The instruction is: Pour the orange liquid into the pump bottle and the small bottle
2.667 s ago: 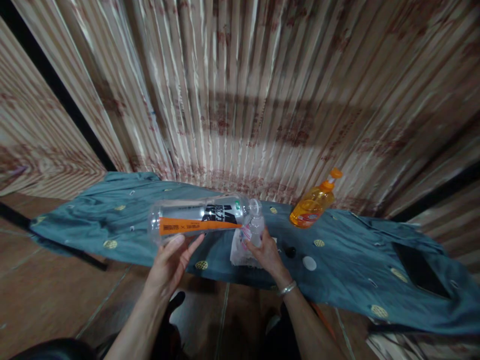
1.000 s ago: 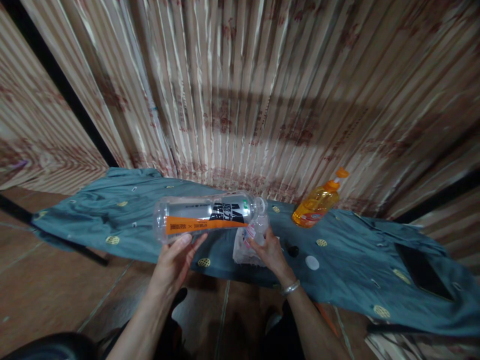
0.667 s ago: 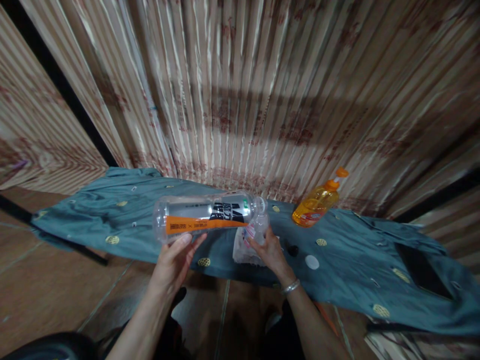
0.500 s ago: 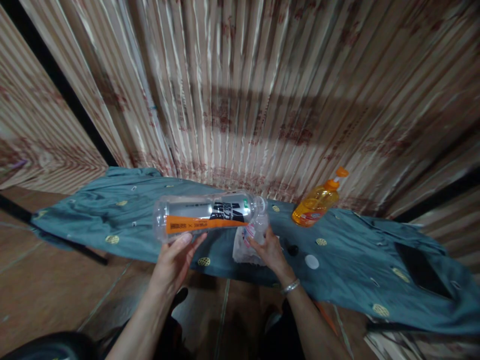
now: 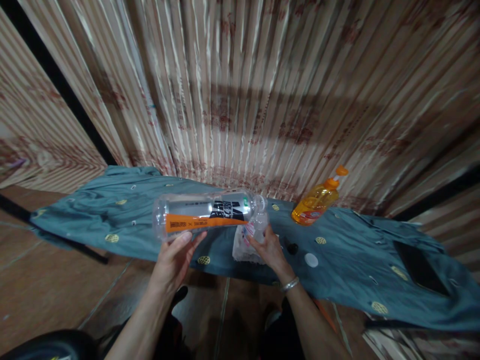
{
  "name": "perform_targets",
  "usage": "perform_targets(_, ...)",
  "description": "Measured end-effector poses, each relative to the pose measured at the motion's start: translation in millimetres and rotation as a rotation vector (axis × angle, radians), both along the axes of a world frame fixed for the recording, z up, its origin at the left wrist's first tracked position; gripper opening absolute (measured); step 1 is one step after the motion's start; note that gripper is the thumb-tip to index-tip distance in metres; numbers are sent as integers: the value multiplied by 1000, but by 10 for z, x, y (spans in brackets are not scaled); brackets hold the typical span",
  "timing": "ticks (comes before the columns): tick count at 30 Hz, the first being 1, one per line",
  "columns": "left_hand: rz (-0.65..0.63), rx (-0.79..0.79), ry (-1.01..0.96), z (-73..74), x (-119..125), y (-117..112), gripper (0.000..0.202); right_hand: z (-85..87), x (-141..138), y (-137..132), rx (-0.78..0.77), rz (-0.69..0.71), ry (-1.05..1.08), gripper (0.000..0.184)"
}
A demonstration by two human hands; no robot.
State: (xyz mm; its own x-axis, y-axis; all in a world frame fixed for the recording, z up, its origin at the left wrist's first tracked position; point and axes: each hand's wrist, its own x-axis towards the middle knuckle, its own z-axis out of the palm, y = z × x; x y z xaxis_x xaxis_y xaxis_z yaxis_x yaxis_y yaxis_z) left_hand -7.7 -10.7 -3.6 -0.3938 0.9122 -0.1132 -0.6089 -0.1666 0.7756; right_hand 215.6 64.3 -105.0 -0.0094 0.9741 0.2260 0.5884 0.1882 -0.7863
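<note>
Over the teal-clothed tabletop (image 5: 352,265), the left hand (image 5: 174,259) grips a sideways orange-labelled drink bottle (image 5: 198,216), its neck at the top of the smaller clear bottle (image 5: 260,223) clasped by the right hand (image 5: 271,254).

Left hand (image 5: 173,257), lower centre-left, and right hand (image 5: 270,250), lower centre-right, both grip; the forearms (image 5: 141,311) converge from the bottom edge.

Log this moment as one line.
left hand: large plastic bottle held sideways; right hand: small clear plastic bottle; teal cloth: orange pump bottle
</note>
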Motion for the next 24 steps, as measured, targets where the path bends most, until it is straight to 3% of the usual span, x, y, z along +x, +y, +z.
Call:
perform_targets(12, 0, 4, 6, 2, 9, 10, 51, 0, 4, 3, 34, 12, -3, 44)
perform_targets(24, 0, 7, 10, 1, 3, 10, 44, 26, -1, -9, 2, -3, -23, 44)
